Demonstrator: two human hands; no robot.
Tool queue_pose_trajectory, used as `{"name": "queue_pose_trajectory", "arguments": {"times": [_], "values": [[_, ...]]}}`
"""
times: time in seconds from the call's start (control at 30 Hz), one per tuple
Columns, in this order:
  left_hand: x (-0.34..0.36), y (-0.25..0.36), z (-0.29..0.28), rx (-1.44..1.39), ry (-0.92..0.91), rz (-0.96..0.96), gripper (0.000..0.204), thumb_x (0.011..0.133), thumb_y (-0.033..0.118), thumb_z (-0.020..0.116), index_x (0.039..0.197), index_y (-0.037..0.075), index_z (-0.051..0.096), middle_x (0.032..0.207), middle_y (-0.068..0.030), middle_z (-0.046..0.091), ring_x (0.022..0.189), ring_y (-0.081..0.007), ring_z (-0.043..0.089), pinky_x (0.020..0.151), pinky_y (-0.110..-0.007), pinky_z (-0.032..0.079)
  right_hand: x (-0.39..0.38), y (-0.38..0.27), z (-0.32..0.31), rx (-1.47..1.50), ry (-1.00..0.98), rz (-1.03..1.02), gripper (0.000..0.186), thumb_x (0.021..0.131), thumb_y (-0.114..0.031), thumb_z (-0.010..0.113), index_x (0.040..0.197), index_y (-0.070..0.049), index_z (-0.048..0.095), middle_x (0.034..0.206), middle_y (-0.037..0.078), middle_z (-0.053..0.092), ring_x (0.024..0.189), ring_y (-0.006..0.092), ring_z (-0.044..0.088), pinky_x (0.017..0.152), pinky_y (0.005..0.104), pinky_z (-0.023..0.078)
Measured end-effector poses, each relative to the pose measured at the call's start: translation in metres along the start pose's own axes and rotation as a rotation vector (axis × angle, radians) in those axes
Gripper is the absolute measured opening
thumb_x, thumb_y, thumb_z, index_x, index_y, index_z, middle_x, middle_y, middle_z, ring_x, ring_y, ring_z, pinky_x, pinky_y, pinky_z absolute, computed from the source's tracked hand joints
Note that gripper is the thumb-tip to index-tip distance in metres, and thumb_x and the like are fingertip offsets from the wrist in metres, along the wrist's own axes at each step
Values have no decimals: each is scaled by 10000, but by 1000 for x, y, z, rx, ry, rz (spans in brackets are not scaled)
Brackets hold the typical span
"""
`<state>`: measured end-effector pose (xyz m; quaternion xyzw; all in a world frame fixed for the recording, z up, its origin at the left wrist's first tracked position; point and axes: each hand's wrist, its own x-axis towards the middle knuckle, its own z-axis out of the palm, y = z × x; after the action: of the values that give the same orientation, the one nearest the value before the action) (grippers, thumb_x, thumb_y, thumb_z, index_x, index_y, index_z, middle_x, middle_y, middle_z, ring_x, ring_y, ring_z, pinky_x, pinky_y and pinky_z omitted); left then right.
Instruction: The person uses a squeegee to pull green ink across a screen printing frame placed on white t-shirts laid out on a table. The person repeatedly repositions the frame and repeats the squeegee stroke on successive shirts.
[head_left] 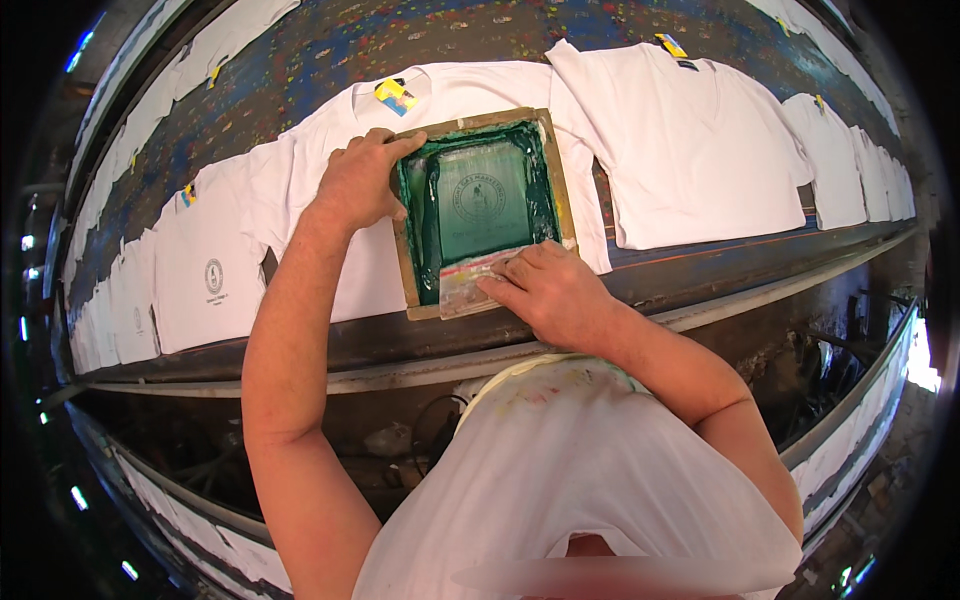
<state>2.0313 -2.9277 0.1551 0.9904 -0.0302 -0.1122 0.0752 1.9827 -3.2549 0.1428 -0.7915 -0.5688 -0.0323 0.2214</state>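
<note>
A wooden-framed printing screen (553, 165) with green mesh and a round emblem lies on a white T-shirt (350, 270). Dark green ink is smeared along the inner edges of the frame. My left hand (368, 178) grips the frame's upper left side, thumb and fingers spread around the wood. In my right hand (545, 285) is a squeegee (462, 290) with a worn, pale handle. It rests at the near end of the mesh, and my fingers are closed over its right part.
On the left, a white T-shirt (205, 270) bears a dark round print. To the right lies an unprinted white T-shirt (690, 150). More shirts line both ends of the long, paint-spotted table (480, 45). A rail (700, 312) runs along its near edge.
</note>
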Motion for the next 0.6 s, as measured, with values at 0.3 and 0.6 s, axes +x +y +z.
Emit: {"name": "queue_pose_trajectory", "arguments": {"times": [0.3,0.6], "values": [[0,5,-4,-2,-25,-21,1126,624,105,1070,1646,304,639,1530,-86,656,1416,-340,649,1151,-528,530,80,99,-23,101,-135,215,422,916,38,694,1317,-72,769,1175,178,783,1155,441,724,1003,539,584],[-1,1,4,10,36,13,1014,704,157,1055,1624,311,657,1441,-101,693,1368,-328,677,1127,-539,542,31,43,-7,34,-22,97,511,786,24,772,1283,-95,782,1182,130,796,1117,362,753,985,489,610]]}}
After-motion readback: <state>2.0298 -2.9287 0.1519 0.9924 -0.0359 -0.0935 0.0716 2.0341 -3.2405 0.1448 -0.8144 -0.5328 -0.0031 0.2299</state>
